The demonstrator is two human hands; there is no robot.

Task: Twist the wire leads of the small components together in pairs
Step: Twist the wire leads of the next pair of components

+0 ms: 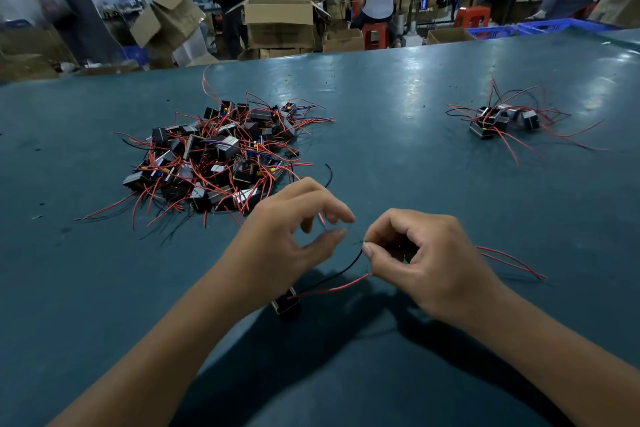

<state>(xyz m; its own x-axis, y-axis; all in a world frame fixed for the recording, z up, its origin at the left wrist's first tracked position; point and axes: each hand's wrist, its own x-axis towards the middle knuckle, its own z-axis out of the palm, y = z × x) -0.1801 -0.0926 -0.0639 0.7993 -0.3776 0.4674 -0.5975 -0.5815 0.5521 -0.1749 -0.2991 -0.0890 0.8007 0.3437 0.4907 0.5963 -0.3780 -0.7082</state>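
Right hand [426,253] pinches black wire [341,270] and red wire [332,288] ends; left hand [287,236] loose, fingers curved, grasping nothing; component [285,303] on surface [415,149].

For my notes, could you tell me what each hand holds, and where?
The right hand pinches the thin black wire lead near its tip. The left hand seems to hold nothing.

— What lies where on the table [398,87]?
— A large pile of wired components [221,156] sits left of centre; a smaller pile [498,120] lies far right.
— Nearer the person?
— One component [286,305] rests under the left hand [277,246], its leads [332,282] running right to the right hand [429,260].
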